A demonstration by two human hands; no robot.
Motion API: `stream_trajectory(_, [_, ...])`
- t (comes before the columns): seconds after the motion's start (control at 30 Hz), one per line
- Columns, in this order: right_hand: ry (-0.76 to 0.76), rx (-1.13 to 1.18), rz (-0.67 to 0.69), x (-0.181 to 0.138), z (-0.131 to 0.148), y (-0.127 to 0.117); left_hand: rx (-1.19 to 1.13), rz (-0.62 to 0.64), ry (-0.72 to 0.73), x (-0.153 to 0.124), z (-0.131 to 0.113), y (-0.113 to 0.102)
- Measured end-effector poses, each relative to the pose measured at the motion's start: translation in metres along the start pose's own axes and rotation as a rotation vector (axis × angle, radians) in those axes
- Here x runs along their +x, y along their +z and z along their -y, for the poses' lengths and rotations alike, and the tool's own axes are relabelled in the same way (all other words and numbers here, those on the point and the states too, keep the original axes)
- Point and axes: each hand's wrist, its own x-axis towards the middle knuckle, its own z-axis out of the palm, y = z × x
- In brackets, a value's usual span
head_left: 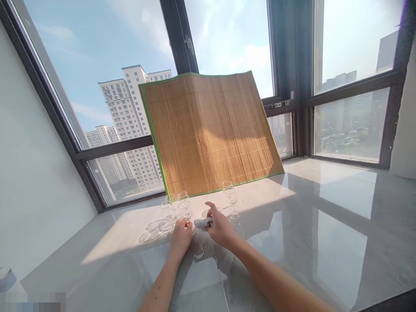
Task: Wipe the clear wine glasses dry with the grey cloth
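Observation:
My left hand (pixel 180 236) is closed on a clear stemmed glass (pixel 185 209) at its stem or base. My right hand (pixel 220 226) pinches a small white cloth (pixel 202 223) just to the right of that glass. Two more clear glasses (pixel 169 209) stand close behind and to the left of it. Another stemmed glass (pixel 230 197) stands alone to the right, just beyond my right hand. All of them rest on a glossy pale marble surface (pixel 325 225).
A bamboo mat with green edging (pixel 211 130) leans upright against the window behind the glasses. Dark window frames (pixel 292 86) run along the back and right. A white wall (pixel 32 173) closes the left side. Sunlight and shadows cross the surface.

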Motion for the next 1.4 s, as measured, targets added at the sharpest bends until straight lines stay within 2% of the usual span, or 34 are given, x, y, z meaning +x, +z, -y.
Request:
stream_trajectory(0.1, [-0.028,0.021,0.019,0.0,-0.007,0.007,0.018,-0.023,0.137,-0.002,-0.005,0.004])
stream_trajectory(0.23, [-0.103,0.05,-0.037,-0.001,-0.003,0.006,0.078,0.004,0.235,-0.005,-0.012,0.0])
stream_trajectory(0.43, [-0.203,-0.017,-0.172,-0.001,0.004,0.003,0.291,-0.024,0.236,-0.011,-0.02,-0.008])
stream_trajectory(0.57, [-0.164,-0.132,-0.271,0.005,-0.003,-0.005,0.256,-0.049,0.325,-0.014,-0.023,-0.005])
stream_trajectory(0.77, [-0.013,-0.155,-0.386,0.011,-0.014,-0.017,0.062,-0.075,0.193,-0.006,-0.012,0.003])
stream_trajectory(0.87, [0.052,-0.031,-0.331,0.012,-0.014,-0.017,0.003,-0.069,0.12,-0.002,-0.005,0.005])
stream_trajectory(1.03, [0.194,0.353,-0.086,0.014,-0.007,-0.019,0.078,-0.098,0.093,-0.002,-0.002,0.004])
stream_trajectory(1.1, [0.278,0.419,-0.007,0.014,-0.008,-0.021,0.105,-0.111,0.112,-0.003,-0.004,0.002])
stream_trajectory(1.23, [0.336,0.275,0.056,0.013,-0.014,-0.022,0.136,-0.116,0.231,-0.006,-0.007,-0.002])
stream_trajectory(1.4, [0.337,0.136,0.046,0.012,-0.018,-0.018,0.173,-0.103,0.328,-0.008,-0.01,-0.007])
